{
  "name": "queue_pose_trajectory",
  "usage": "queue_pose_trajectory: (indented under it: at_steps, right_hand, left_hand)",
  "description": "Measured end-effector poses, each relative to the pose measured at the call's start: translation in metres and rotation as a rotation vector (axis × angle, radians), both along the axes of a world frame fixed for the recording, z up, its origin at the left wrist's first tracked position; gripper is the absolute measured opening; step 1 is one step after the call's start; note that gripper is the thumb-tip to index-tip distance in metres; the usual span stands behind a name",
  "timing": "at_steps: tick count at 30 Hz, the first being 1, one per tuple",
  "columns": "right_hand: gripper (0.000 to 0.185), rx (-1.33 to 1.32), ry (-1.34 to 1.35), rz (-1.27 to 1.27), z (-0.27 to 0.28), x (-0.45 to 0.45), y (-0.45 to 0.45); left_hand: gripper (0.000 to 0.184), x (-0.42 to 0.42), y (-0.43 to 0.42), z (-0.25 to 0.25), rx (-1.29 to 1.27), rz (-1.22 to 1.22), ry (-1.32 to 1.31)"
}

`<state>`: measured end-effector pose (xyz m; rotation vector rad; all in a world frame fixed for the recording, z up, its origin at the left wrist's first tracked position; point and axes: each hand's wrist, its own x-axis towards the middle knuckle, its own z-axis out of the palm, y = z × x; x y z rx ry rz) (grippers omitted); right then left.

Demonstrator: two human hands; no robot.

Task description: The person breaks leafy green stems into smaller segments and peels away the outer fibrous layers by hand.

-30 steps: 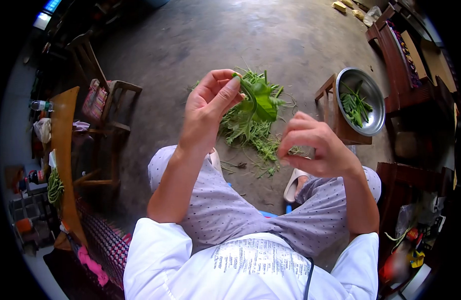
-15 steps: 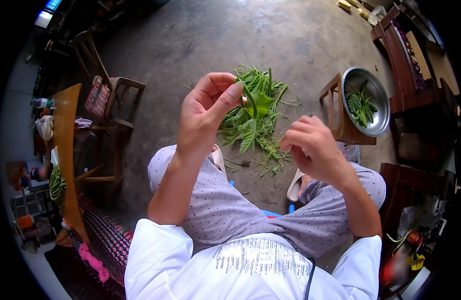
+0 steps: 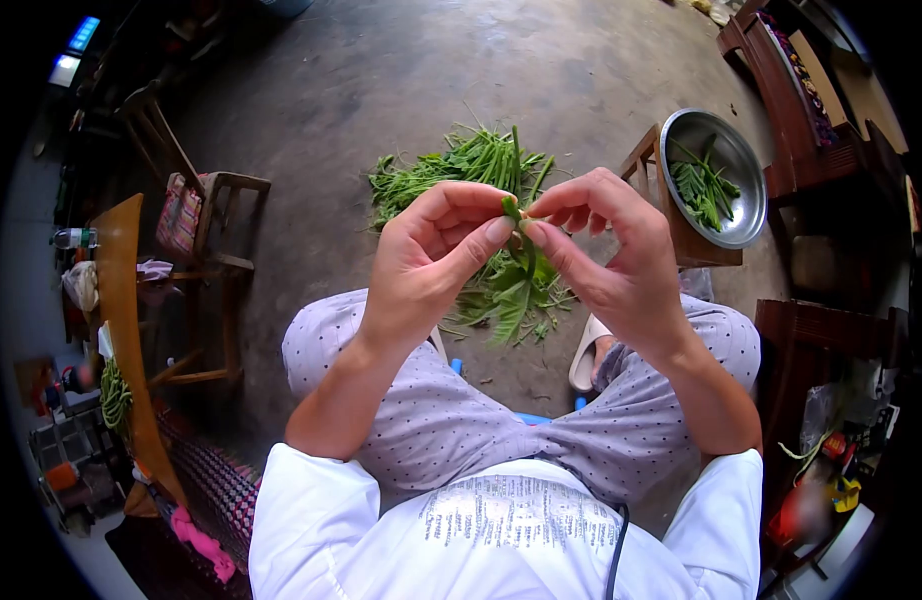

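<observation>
My left hand [image 3: 431,265] pinches a green leafy stem [image 3: 529,262] between thumb and fingers, in front of my chest. Thumb and forefinger of my right hand [image 3: 621,260] are closed on the same stem, close beside the left fingertips. A broad green leaf [image 3: 511,305] hangs below the two hands. Behind them on the floor lies a heap of green stems and leaves [image 3: 431,175], partly hidden by my hands. To the right, a metal basin [image 3: 749,215] holds several green stems and leaves [image 3: 703,190].
The basin rests on a wooden stool [image 3: 696,252]. A wooden chair [image 3: 226,180] and a wooden table [image 3: 121,300] stand at the left, with a bundle of green strands [image 3: 114,392] at the table. Dark wooden furniture [image 3: 811,160] lines the right side.
My right hand has come up and inward to meet my left at the stem. My left hand has moved slightly down and right, and the camera view has shifted.
</observation>
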<state>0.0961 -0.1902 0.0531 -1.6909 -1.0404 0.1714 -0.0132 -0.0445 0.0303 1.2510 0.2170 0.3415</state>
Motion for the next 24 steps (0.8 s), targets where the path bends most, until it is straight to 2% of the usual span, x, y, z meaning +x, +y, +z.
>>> queue_pose_trajectory:
  at_steps: [6,9,11,12,14,19,24]
  right_hand:
    - [0.009,0.020,0.061,-0.013,0.001,0.003,-0.004]
    - [0.010,0.000,0.092,-0.019,0.005,0.002,-0.005]
    - [0.011,-0.024,0.123,-0.015,0.006,0.001,-0.005]
    - [0.011,-0.026,0.184,-0.008,0.005,0.000,-0.005]
    - [0.012,-0.028,0.246,-0.002,0.002,-0.001,-0.006]
    - [0.012,0.044,0.409,0.012,0.000,-0.006,-0.004]
    - [0.012,0.041,0.344,0.000,0.002,-0.008,-0.004]
  left_hand:
    - [0.022,-0.001,-0.003,0.003,0.035,-0.013,0.025]
    - [0.020,-0.002,-0.009,0.004,0.172,0.048,0.013]
    - [0.018,-0.001,-0.011,0.003,0.408,0.147,-0.052]
    - [0.018,-0.001,-0.011,0.002,0.408,0.147,-0.052]
    - [0.020,0.000,-0.010,0.000,0.732,0.263,-0.141]
    - [0.024,0.003,-0.012,0.004,0.943,0.374,-0.238]
    - [0.027,0.005,-0.010,0.001,1.064,0.423,-0.325]
